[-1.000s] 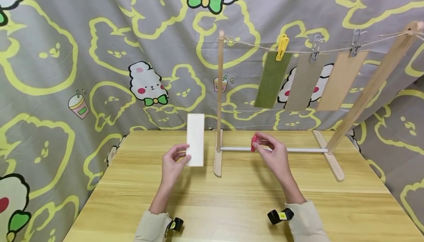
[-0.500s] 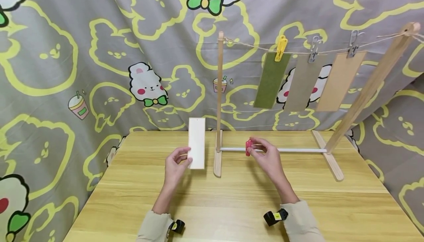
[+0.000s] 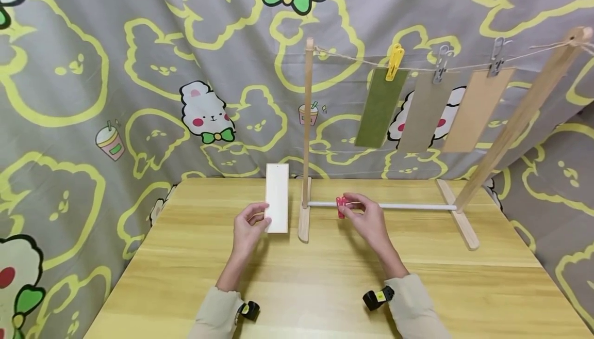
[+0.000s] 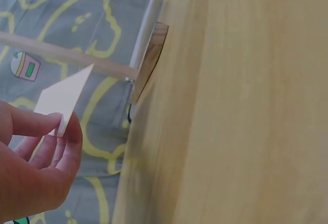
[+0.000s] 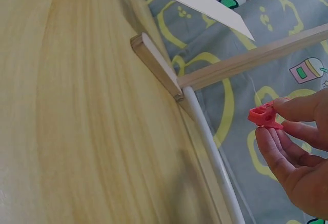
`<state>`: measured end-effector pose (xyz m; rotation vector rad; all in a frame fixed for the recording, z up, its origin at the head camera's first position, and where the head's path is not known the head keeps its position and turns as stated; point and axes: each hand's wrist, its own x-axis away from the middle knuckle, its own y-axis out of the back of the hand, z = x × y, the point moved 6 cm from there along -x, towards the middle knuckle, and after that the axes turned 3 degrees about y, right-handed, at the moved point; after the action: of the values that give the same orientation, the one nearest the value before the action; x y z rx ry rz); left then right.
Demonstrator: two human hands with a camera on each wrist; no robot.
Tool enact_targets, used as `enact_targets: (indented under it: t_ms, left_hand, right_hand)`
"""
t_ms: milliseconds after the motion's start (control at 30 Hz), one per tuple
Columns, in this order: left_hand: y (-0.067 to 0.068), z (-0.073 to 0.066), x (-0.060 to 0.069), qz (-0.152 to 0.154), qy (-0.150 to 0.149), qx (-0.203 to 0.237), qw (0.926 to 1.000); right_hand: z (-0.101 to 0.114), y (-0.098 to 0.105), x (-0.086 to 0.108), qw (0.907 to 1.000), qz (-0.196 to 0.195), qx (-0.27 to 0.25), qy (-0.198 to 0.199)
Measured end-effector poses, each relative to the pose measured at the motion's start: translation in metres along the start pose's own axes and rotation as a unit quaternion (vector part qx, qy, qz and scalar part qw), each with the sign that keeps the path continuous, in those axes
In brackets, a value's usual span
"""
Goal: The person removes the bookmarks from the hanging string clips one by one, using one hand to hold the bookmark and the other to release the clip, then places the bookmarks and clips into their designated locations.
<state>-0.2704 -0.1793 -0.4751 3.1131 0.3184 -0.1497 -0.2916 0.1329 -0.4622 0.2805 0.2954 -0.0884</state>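
A white rectangular card [image 3: 277, 194] with a small hole near its top stands upright in my left hand [image 3: 248, 228], which pinches its lower left edge above the table. In the left wrist view, the thumb and fingers grip the card [image 4: 64, 98] at one corner. My right hand [image 3: 366, 220] pinches a red clothespin [image 3: 341, 207] between thumb and fingers, in front of the stand's white bar [image 3: 413, 206]. The right wrist view shows the red clothespin [image 5: 264, 115] at the fingertips, apart from the card.
A wooden stand with a left post [image 3: 308, 122] and a slanting right post [image 3: 524, 117] carries a string. On it hang a green card [image 3: 381, 109] under a yellow clothespin [image 3: 394, 63], a grey-brown card [image 3: 427, 114] and a tan card [image 3: 478, 112] under grey clothespins. A patterned curtain hangs behind.
My right hand has moved left with the red clothespin, which has turned so both its handles show. The left hand has shifted slightly right with the white card.
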Motion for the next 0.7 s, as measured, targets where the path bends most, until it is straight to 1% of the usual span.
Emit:
enact_targets:
  t_ms: [167,333,433,567,700]
  left_hand:
    - [-0.001,0.004,0.001,0.006,0.01,-0.008,0.9999]
    - [0.003,0.007,0.003,0.012,0.017,-0.023,0.9995]
    - [0.004,0.009,0.006,0.014,0.025,-0.032,0.9991]
    - [0.002,0.011,0.007,0.021,0.035,-0.049,0.998]
    - [0.001,0.011,0.007,0.027,0.038,-0.06,0.9971]
  right_hand:
    - [-0.004,-0.001,0.0,0.9999,-0.004,0.012,0.002]
    - [-0.006,-0.006,0.0,0.9997,-0.006,0.021,0.004]
    - [-0.008,-0.011,0.002,0.9993,-0.001,0.038,-0.002]
    - [-0.011,-0.013,0.002,0.9985,0.0,0.053,-0.013]
    - [-0.014,-0.015,0.003,0.9985,-0.002,0.053,-0.01]
